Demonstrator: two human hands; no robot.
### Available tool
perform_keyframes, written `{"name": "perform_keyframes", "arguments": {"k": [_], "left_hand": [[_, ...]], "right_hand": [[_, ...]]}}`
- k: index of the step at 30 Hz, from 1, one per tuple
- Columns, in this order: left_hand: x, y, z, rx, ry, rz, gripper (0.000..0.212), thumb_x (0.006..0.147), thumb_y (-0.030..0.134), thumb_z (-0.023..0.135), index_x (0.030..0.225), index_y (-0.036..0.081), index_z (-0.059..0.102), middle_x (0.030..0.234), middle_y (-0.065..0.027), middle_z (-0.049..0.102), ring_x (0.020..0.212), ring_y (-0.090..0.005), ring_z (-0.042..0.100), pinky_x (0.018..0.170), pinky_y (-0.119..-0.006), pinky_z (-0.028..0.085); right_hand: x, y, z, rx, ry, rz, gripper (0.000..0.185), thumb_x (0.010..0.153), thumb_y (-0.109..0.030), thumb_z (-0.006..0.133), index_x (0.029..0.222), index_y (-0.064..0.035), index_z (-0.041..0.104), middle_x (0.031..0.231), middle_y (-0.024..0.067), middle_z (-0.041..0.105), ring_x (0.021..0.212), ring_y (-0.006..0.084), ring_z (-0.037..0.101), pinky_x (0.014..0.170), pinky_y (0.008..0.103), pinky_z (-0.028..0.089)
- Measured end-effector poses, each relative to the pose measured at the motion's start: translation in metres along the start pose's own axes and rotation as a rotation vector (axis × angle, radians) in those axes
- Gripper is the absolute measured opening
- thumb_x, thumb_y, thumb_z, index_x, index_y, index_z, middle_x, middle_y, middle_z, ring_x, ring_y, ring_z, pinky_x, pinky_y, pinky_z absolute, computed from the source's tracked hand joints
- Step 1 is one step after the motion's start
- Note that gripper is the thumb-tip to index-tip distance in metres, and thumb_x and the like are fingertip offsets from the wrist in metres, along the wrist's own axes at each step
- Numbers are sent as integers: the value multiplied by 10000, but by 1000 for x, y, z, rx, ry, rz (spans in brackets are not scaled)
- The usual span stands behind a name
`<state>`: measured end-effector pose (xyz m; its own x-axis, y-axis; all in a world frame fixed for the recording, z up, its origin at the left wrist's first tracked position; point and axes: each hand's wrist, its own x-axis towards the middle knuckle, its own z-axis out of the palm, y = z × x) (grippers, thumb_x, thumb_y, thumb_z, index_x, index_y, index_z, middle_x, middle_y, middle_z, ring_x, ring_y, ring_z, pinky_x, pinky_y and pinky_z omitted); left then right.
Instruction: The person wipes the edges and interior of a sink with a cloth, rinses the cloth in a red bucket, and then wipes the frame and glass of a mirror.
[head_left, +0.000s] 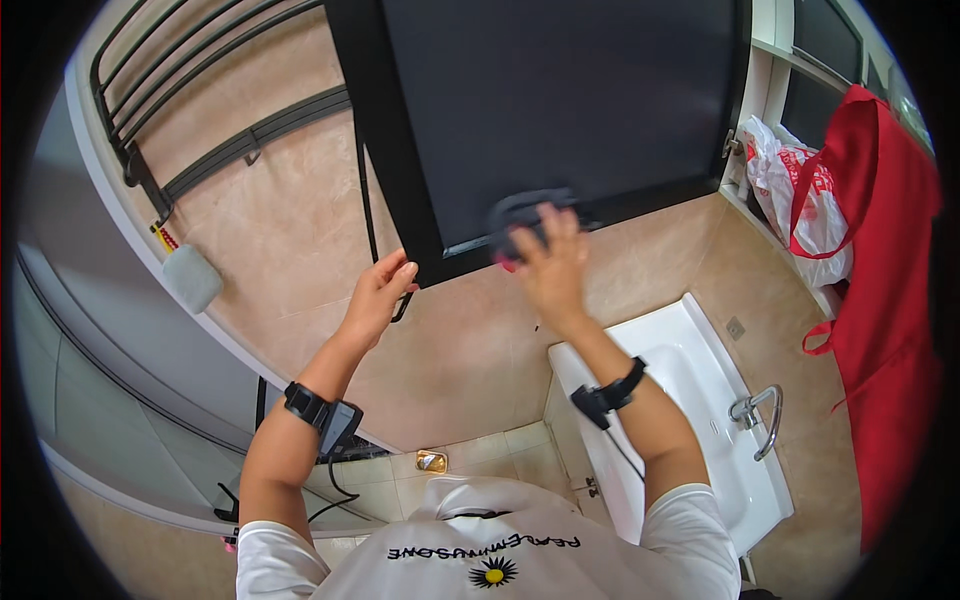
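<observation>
A dark cabinet door panel (570, 97) with a black frame hangs open on a hinge at its right side. My left hand (382, 292) pinches the lower left corner of its frame between thumb and fingers. Under my right hand (555, 270) a dark cloth (525, 214) is pressed against the panel's lower edge; hand and cloth are blurred. Just left of the cloth, a light streak shows along the inner edge of the frame. Both forearms wear black straps with small devices and cables.
A black towel rack (255, 142) and a hanging grey sponge (193, 278) are at left. At right are a white washbasin (690, 390) with a chrome faucet (757, 416), a white plastic bag (802, 195) on a shelf and a red apron (885, 300). A small golden tray (432, 461) lies low.
</observation>
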<state>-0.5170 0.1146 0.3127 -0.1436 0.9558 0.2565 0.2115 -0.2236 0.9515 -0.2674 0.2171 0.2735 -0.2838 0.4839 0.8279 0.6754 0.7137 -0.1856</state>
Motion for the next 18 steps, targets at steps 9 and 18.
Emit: {"name": "perform_keyframes", "arguments": {"k": [9, 18], "left_hand": [[10, -20, -13, -169, -26, -116, 758, 960, 680, 272, 1251, 55, 585, 1168, -62, 640, 1060, -177, 584, 949, -336, 445], [2, -6, 8, 87, -9, 66, 158, 954, 198, 606, 890, 55, 590, 778, 41, 549, 744, -42, 498, 695, -215, 413]], "right_hand": [[22, -62, 10, 141, -19, -380, 408, 760, -205, 732, 1146, -311, 655, 1506, 98, 321, 1405, 396, 240, 1077, 678, 187], [287, -99, -105, 19, 517, -448, 425, 869, -321, 622, 1284, -263, 554, 1522, 131, 303, 1411, 417, 234, 1056, 712, 205]]}}
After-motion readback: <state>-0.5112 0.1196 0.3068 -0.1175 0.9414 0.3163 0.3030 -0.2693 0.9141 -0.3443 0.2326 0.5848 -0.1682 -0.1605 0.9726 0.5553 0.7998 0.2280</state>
